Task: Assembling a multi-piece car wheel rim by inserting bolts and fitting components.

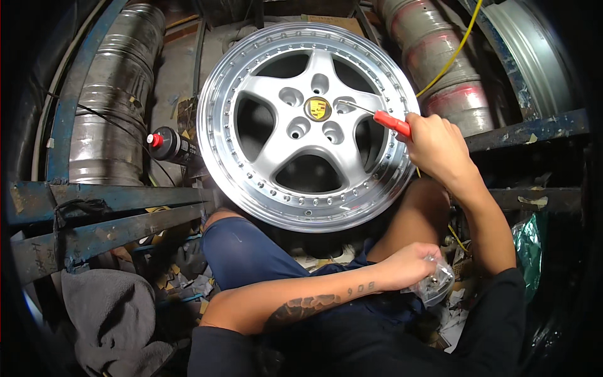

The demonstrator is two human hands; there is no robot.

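Note:
A silver five-spoke car wheel (269, 152) faces up in front of me, with a yellow centre cap and a ring of small bolts around its polished rim. My right hand (438, 148) grips a red-handled screwdriver (393, 123). Its thin metal shaft points left, and the tip appears over the lug hole right of the cap; whether it touches cannot be told. Across my lap reaches my left arm; my left hand (412, 266) is closed on a clear plastic bag (442, 284) with small metal pieces inside, its fingertips partly hidden.
A dark bottle with a red cap (168, 146) lies against the wheel's left side. Stacked metal rims (113, 107) stand at the left, more (440, 69) at the right. Blue steel bars (119, 202) flank me. A grey towel (110, 320) hangs lower left; a yellow hose (457, 50) runs upper right.

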